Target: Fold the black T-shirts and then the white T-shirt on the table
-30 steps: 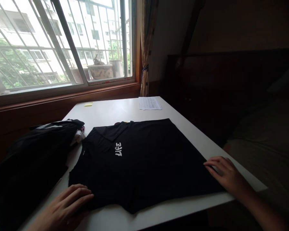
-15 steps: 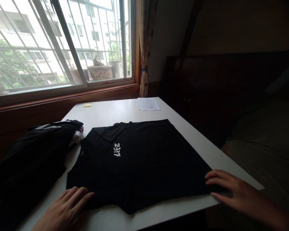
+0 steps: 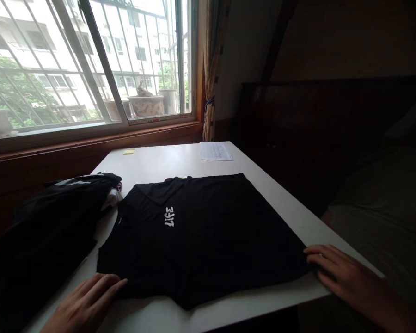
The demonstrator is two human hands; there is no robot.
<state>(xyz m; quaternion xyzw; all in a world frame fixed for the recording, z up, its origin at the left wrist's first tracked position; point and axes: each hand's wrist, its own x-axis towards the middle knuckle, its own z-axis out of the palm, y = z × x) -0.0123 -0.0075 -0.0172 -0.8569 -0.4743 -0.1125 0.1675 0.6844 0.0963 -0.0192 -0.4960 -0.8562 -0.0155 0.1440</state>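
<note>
A black T-shirt (image 3: 215,231) lies spread flat on the white table (image 3: 152,159), its neckline to the left and its hem to the right. White lettering marks its chest, and one sleeve is folded over on the far side. My left hand (image 3: 86,300) is closed on the near left edge by the shoulder, its thumb hidden. At the near hem corner, my right hand (image 3: 336,270) pinches the cloth between fingers and thumb.
A heap of dark clothes (image 3: 52,231) lies at the table's left. Toward the back are printed papers (image 3: 216,151) and a yellow sticky note (image 3: 128,151). A barred window (image 3: 90,64) stands behind; a person's clothed body part (image 3: 364,208) shows dimly at right.
My right hand has shifted slightly right and closed on the hem corner. The left hand has drawn a little left, its fingers more curled. The shirt lies almost the same.
</note>
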